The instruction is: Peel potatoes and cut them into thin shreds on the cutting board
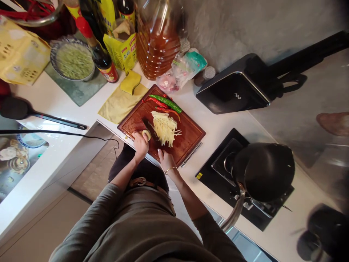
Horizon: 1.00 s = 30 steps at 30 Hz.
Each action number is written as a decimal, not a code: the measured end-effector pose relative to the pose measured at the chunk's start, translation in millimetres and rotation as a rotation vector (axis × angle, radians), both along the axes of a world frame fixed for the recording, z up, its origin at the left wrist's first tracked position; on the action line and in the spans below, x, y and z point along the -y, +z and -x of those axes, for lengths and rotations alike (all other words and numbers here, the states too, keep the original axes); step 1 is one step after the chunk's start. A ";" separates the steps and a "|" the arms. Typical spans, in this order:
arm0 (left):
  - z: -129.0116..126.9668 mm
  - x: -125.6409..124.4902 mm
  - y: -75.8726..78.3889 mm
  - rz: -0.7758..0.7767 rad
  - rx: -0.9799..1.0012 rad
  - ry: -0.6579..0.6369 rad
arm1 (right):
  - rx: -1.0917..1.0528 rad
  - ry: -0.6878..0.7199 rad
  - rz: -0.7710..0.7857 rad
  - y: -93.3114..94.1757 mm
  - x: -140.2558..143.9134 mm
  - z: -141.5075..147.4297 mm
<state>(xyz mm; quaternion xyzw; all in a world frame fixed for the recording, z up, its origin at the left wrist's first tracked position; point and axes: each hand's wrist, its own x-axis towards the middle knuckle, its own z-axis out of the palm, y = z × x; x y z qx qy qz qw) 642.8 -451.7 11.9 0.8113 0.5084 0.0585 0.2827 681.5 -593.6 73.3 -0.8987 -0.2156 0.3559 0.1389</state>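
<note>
Left hand (141,142) pinches a small, firm, slippery potato piece (147,134) at the cutting board's (191,135) near edge; right hand (165,158) grips the knife (151,130) closed.

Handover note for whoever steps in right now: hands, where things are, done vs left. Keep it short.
Left hand: pressing down on a small remaining potato piece at the near-left edge of the cutting board.
Right hand: at the board's near edge, seems to grip the handle of the knife, whose dark blade sits beside the potato piece; the grip itself is hard to see.
Done: a pile of potato strips lies mid-board.
Left: the last piece is uncut; the green chili and red chilies at the far edge are still whole.
Nearby: wok on the stove to the right.
</note>
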 end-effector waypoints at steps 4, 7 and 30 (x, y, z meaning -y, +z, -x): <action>1.0 1.2 2.3 -0.001 -0.018 -0.002 | 0.005 -0.019 -0.028 -10.1 1.6 1.9; 2.5 1.8 4.7 -0.002 0.012 -0.007 | -0.026 -0.068 -0.092 -9.2 8.2 4.9; 2.7 -5.3 10.8 0.095 -0.064 -0.102 | 0.086 -0.025 -0.075 31.3 17.3 13.2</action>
